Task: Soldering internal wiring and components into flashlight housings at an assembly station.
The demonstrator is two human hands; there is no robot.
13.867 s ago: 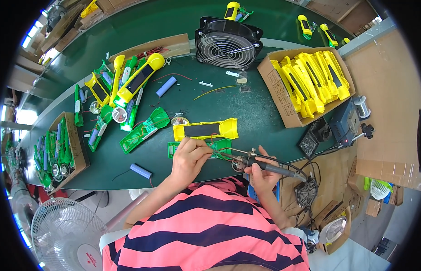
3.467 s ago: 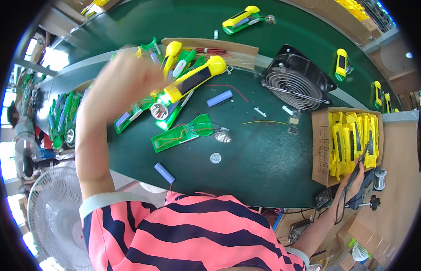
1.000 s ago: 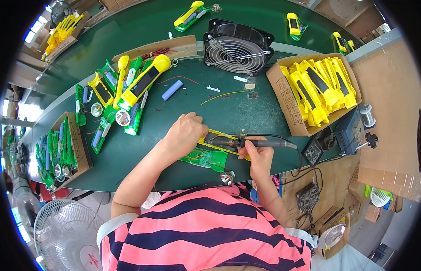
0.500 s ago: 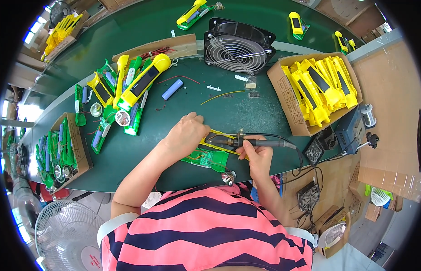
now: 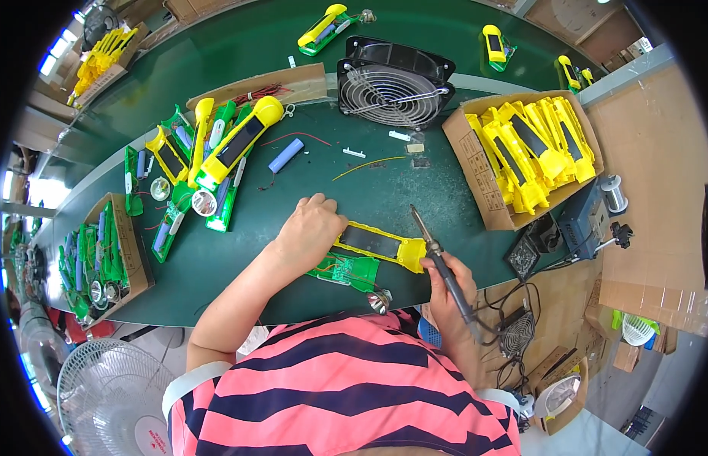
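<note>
Left hand (image 5: 307, 232) grips yellow casing (image 5: 382, 245) at its left end. Right hand (image 5: 444, 304) grasps soldering iron (image 5: 447, 278). Green casing (image 5: 345, 269) lies just beside.

Your dark green bench (image 5: 217, 266) curves around you. Clocked from the middle of your view, a green casing (image 5: 362, 272) with a circuit board lies near 6 o'clock, a lamp reflector (image 5: 379, 302) beside it. A box (image 5: 476, 178) of yellow casings sits at 2, a black fan (image 5: 392, 91) stands just past 12, and a yellow wire (image 5: 369, 167) lies short of it. You have a blue battery (image 5: 285, 156) between 10 and 11, piled torch parts (image 5: 236, 144) at 10 and another cardboard box (image 5: 135, 247) at 9.
</note>
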